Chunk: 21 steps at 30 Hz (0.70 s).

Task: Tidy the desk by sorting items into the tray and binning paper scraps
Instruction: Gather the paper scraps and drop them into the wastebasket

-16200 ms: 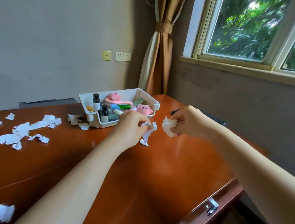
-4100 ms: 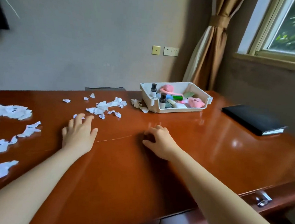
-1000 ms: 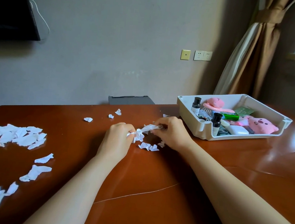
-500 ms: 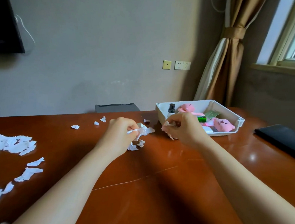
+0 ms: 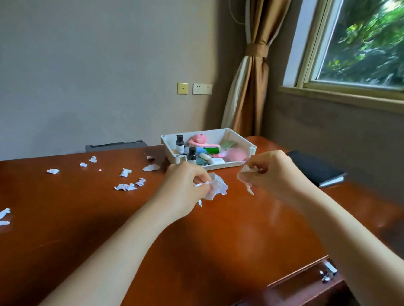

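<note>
Left hand [image 5: 183,187]: gripping crumpled white paper wad [image 5: 215,189].
Right hand [image 5: 273,175]: pinching torn white paper scrap [image 5: 246,172].
White plastic tray [image 5: 171,150]: far edge, wooden desk [image 5: 238,228].

From where I stand, the near half of the tabletop [image 5: 237,240] is bare wood from the front edge up to the two raised hands, giving wide passage. Just behind the left hand [image 5: 183,187] and right hand [image 5: 269,175], each clutching crumpled paper [image 5: 217,188], the white tray [image 5: 175,158] stands close, its walls and upright little bottles [image 5: 179,143] barring a low reach toward the wall. To its right a black notebook [image 5: 315,167] lies flat, a strip of open wood between them. Leftward, paper scraps [image 5: 125,186] dot the surface with gaps between, thicker at the far left edge
</note>
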Tool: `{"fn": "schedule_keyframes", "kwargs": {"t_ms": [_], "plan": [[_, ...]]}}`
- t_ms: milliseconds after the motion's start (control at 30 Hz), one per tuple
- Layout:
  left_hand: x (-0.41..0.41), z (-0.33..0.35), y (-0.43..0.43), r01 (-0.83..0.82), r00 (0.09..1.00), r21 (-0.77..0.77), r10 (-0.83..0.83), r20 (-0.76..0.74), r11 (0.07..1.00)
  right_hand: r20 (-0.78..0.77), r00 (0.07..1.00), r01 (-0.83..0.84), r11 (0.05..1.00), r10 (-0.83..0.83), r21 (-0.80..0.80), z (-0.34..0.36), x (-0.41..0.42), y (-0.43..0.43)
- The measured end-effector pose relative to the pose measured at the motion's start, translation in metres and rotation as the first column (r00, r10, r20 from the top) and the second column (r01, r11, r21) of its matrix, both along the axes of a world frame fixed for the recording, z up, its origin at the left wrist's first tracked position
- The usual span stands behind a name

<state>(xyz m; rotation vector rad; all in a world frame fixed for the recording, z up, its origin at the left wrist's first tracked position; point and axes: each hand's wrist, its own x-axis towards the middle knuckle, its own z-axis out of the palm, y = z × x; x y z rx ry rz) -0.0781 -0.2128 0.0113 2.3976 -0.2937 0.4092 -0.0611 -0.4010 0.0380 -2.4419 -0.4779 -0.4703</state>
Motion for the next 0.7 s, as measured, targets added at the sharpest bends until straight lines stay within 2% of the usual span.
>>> {"fn": "schedule_keyframes", "kwargs": {"t_ms": [367, 700], "plan": [[-0.042, -0.032, -0.114, 0.329, 0.943, 0.029, -0.327, -0.065, 0.944, -0.092, 0.978, 0.183, 0.983, -0.185, -0.029, -0.032, -0.078, -0.108], [-0.074, -0.097, -0.195, 0.452, 0.866, -0.044, -0.450, -0.216, 0.891, -0.304, 0.905, 0.305, 0.952, -0.298, -0.028, -0.111, -0.120, -0.182]]}}
